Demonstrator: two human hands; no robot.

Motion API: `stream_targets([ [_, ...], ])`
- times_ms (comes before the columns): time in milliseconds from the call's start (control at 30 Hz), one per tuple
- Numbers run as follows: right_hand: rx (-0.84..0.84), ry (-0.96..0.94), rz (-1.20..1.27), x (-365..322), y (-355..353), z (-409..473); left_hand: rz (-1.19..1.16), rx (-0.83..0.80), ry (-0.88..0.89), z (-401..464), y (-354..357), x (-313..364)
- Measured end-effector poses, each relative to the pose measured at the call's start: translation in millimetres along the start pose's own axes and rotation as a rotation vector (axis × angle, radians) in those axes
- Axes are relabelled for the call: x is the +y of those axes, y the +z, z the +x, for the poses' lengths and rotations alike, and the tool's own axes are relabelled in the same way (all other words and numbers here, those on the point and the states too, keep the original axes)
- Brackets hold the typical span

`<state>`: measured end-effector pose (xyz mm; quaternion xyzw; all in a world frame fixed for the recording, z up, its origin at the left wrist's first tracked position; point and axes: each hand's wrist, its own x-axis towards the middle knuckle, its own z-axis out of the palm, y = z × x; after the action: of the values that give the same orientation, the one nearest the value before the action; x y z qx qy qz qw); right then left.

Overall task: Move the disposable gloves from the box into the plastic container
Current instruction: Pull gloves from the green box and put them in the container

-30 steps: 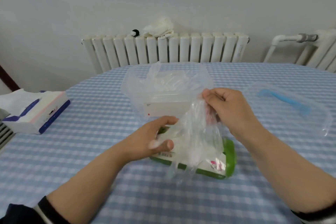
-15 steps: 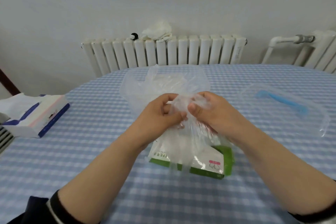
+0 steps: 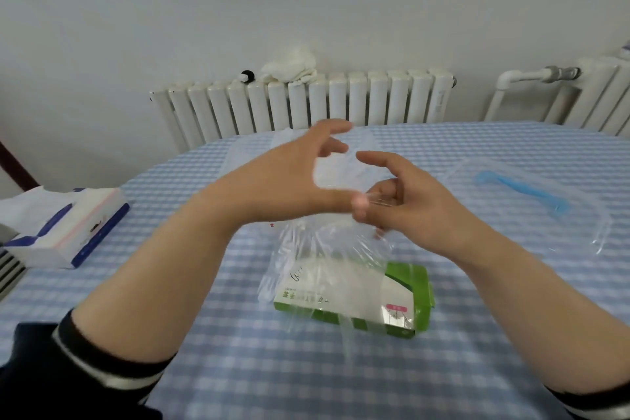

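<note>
The glove box lies on the table at 6 o'clock, nearest the viewer. Disposable gloves hang above it, under both hands. The left hand and right hand meet over the plastic container, which stands behind the box at 12 o'clock. The container lid lies at 2 o'clock, the tissue pack at 9 o'clock. Behind the table stands a radiator, a cloth on top.

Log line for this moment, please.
phase: moving gloves | left hand: open above container | right hand: pinching gloves hanging over box | lid: off, right
</note>
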<state>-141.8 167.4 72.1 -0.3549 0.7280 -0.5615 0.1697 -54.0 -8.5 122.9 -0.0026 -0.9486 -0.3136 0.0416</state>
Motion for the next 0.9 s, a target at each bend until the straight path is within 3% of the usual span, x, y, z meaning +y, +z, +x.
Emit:
stream_targets([
  [67,0.019,-0.039,-0.079,-1,1,-1,0.238,-0.121,0.032,13,3,16],
  [133,0.039,-0.066,-0.142,-2,-1,-1,0.332,-0.112,0.086,26,5,27],
  [267,0.139,-0.106,-0.160,0,-8,2,0.211,-0.065,0.114,44,-13,33],
  [334,0.269,-0.150,-0.113,4,-12,5,-0.022,0.045,0.097,51,-30,26],
  [400,0.380,-0.184,-0.044,5,-18,8,-0.221,0.259,0.055,58,-47,11],
  [500,0.422,-0.210,-0.021,6,-22,9,-0.266,0.552,-0.115,66,-62,-16],
  [600,0.383,-0.213,-0.027,6,-16,8,-0.241,0.640,-0.284,66,-58,-35],
  [801,0.310,-0.190,-0.083,16,-3,9,-0.011,0.331,-0.578,65,-36,-65],
  [901,0.283,-0.169,-0.094,19,0,9,0.238,0.144,-0.584,64,-27,-77],
])
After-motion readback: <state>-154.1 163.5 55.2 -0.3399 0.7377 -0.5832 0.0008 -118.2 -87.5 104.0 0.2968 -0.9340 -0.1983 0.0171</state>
